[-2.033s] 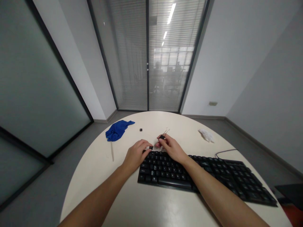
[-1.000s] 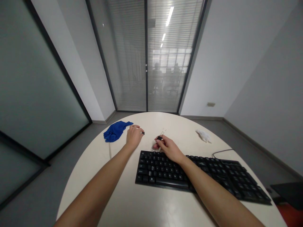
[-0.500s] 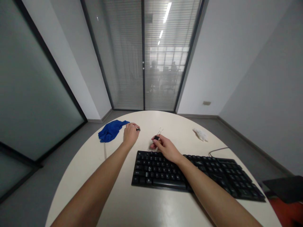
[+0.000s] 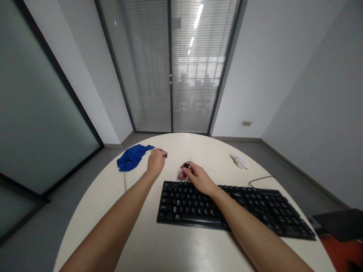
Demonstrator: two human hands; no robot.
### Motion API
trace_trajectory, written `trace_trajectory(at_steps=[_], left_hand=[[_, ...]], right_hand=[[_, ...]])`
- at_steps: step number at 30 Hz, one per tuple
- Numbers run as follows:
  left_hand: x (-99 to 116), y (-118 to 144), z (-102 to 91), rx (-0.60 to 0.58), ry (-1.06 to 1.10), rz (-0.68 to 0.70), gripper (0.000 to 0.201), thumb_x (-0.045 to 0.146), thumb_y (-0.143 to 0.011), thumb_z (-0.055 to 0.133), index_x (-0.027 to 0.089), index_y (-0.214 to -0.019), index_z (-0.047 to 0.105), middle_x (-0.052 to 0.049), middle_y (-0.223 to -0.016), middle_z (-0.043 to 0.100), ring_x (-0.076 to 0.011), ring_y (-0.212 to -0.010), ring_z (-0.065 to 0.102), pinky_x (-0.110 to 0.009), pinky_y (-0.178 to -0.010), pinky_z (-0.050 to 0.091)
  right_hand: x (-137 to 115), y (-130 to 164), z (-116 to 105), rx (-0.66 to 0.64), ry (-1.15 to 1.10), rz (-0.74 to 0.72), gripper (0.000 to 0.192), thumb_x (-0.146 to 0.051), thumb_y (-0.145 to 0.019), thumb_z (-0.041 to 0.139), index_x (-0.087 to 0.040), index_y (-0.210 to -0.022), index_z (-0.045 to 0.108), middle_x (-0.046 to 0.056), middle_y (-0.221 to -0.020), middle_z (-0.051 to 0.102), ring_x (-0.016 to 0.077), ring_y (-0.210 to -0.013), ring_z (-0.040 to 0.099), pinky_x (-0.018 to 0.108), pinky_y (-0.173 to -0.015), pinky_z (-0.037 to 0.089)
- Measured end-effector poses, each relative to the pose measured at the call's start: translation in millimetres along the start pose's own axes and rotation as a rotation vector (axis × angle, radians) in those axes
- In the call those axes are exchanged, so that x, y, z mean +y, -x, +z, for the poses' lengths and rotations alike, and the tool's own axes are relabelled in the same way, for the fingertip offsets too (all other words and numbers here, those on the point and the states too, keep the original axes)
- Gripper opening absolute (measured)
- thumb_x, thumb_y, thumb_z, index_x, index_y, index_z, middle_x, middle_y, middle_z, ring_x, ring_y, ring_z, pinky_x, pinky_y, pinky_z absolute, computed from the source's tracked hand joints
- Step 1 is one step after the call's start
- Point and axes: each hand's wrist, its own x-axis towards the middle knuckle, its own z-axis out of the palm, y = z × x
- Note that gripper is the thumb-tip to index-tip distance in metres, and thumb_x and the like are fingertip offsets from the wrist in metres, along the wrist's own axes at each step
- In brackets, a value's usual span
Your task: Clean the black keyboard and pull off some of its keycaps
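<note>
My left hand [image 4: 155,161] is closed, its fingertips on a small black keycap [image 4: 165,155], just right of a crumpled blue cloth [image 4: 132,158]. Over the back edge of a black keyboard [image 4: 193,209], my right hand [image 4: 198,177] is closed round a wire keycap puller [image 4: 191,156]. The puller's thin hooked prongs point away from me, and a clear rounded part shows below the fingers. A small black piece [image 4: 186,165], seemingly another keycap, sits at the thumb and index finger. My right forearm crosses above the keyboard and hides some keys.
The round cream table [image 4: 181,141] carries a crumpled white tissue or bag [image 4: 239,161] at the right. A keyboard cable [image 4: 259,179] curves behind the keyboard. A black and red chair [image 4: 340,224] stands beyond the table's right edge. Glass doors [image 4: 170,56] are ahead.
The view has shifted very slightly. Both hands keep nearly the same places and the same holds; the keycap in my left hand appears turned a little.
</note>
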Motion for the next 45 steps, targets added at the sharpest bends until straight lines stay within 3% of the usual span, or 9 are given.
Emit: trace_trajectory(at_steps=[11,19,24,30,34,41,45], left_hand=[[-4.8,1.6,-1.0,0.012,0.063,0.002,0.027,0.009,-0.087,0.059,0.022,-0.109,0.069,-0.008,-0.117,0.062,-0.0272,-0.116,0.051,-0.037,-0.1,0.046],[28.3,27.6,-9.3,0.046,0.199,0.003,0.027,0.012,-0.091,0.052,0.018,-0.114,0.064,-0.01,-0.117,0.063,-0.0283,-0.114,0.053,-0.043,-0.103,0.044],[44.8,56.7,-12.4,-0.039,0.346,0.014,0.023,0.012,-0.088,0.055,0.017,-0.108,0.065,-0.009,-0.109,0.068,-0.025,-0.104,0.06,-0.039,-0.095,0.049],[46.8,81.6,-20.8,-0.161,0.524,0.048,0.017,0.017,-0.09,0.055,0.018,-0.101,0.069,-0.004,-0.097,0.073,-0.0172,-0.087,0.066,-0.029,-0.083,0.052],[48.6,84.3,-26.5,-0.232,0.645,0.065,0.018,0.018,-0.091,0.053,0.019,-0.096,0.071,-0.003,-0.095,0.074,-0.0182,-0.089,0.067,-0.03,-0.084,0.05],[48.8,82.3,-28.1,-0.287,0.643,0.097,0.021,0.022,-0.091,0.051,0.021,-0.092,0.073,-0.002,-0.093,0.074,-0.0188,-0.088,0.066,-0.029,-0.086,0.048],[47.3,82.0,-27.4,-0.314,0.62,0.121,0.023,0.022,-0.092,0.049,0.021,-0.089,0.072,-0.002,-0.091,0.074,-0.0189,-0.087,0.066,-0.028,-0.085,0.048]], right_hand=[[-0.1,-0.2,0.0,-0.002,-0.01,0.004,0.032,-0.049,-0.098,0.049,-0.019,-0.105,0.056,0.006,-0.087,0.074,0.017,-0.078,0.067,0.029,-0.07,0.049],[-3.1,-0.3,-0.1,0.027,-0.008,-0.016,0.036,-0.052,-0.099,0.044,-0.019,-0.098,0.057,0.004,-0.083,0.072,0.0169,-0.077,0.066,0.03,-0.073,0.049],[-2.9,0.0,-0.5,0.03,-0.007,-0.03,0.037,-0.054,-0.099,0.044,-0.019,-0.098,0.057,0.003,-0.082,0.071,0.0167,-0.077,0.065,0.029,-0.073,0.048],[-5.1,2.3,-1.4,0.004,0.006,-0.055,0.036,-0.052,-0.1,0.044,-0.019,-0.096,0.056,0.002,-0.079,0.069,0.0165,-0.075,0.064,0.03,-0.076,0.049],[-8.6,3.3,-2.1,-0.039,0.057,-0.079,0.036,-0.051,-0.101,0.043,-0.019,-0.092,0.057,0.003,-0.08,0.07,0.0169,-0.077,0.065,0.031,-0.078,0.049],[-16.9,6.0,-1.9,-0.057,0.146,-0.094,0.034,-0.048,-0.101,0.045,-0.019,-0.089,0.058,0.003,-0.081,0.07,0.0178,-0.079,0.065,0.031,-0.078,0.049],[-20.3,8.3,-0.7,-0.106,0.214,-0.115,0.033,-0.046,-0.101,0.045,-0.019,-0.089,0.061,0.003,-0.081,0.069,0.0179,-0.079,0.064,0.029,-0.071,0.048]])
